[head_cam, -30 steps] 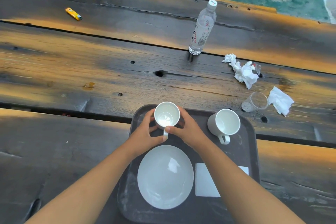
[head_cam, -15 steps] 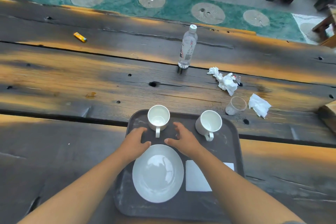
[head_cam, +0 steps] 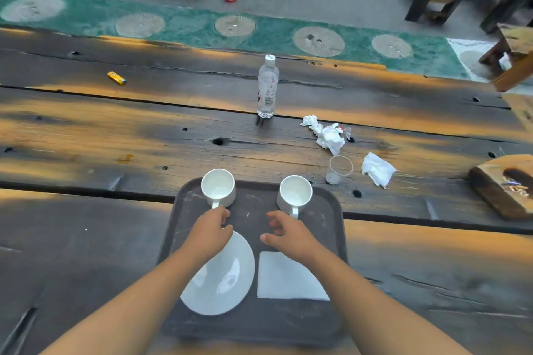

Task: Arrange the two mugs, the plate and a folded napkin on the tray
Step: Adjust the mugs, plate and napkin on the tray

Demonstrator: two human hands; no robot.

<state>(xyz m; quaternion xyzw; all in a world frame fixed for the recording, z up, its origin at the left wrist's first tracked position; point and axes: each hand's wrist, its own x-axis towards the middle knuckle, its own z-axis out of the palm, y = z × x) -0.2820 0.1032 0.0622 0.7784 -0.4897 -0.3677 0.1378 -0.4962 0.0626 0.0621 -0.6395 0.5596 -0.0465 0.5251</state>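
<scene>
A dark tray (head_cam: 326,210) lies on the wooden table in front of me. Two white mugs stand upright at its far edge, the left mug (head_cam: 218,188) and the right mug (head_cam: 295,193), handles pointing toward me. A white plate (head_cam: 227,279) rests on the near left of the tray, with a folded white napkin (head_cam: 285,277) beside it on the right. My left hand (head_cam: 210,232) hovers over the plate's far rim, just short of the left mug's handle, fingers loosely curled and holding nothing. My right hand (head_cam: 285,232) hangs above the tray's middle, fingers apart and empty.
A water bottle (head_cam: 267,86) stands beyond the tray. Crumpled tissues (head_cam: 328,135), a clear plastic cup (head_cam: 339,170) and another tissue (head_cam: 376,171) lie to the right. A wooden ashtray block (head_cam: 504,184) sits at far right, a yellow lighter (head_cam: 116,78) at far left.
Both hands let go of the left mug, which now stands on the tray, and drew back toward me. The camera tilted up, showing more floor.
</scene>
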